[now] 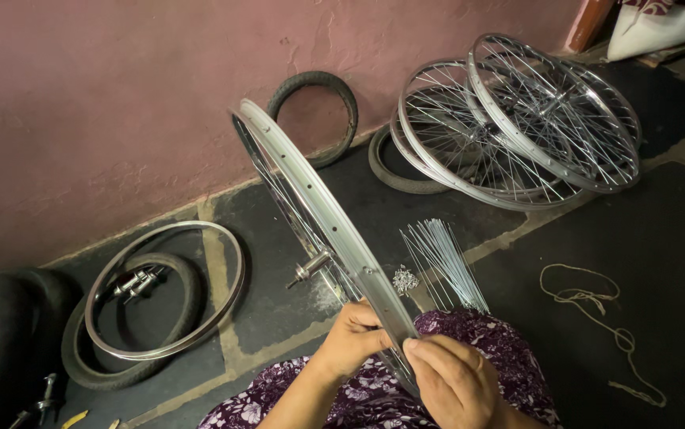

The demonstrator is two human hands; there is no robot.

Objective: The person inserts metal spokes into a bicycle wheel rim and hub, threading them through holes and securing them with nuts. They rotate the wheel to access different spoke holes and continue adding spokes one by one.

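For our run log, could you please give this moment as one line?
left hand: grips wheel rim | right hand: pinches rim's near edge | hub: inside rim | loose spokes: on floor

Both hands, left (352,340) and right (453,383), grip upright spoked wheel rim (318,208)

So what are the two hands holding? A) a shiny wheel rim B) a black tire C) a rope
A: the left hand and right hand both grip the lower edge of the silver wheel rim, standing upright over the lap.
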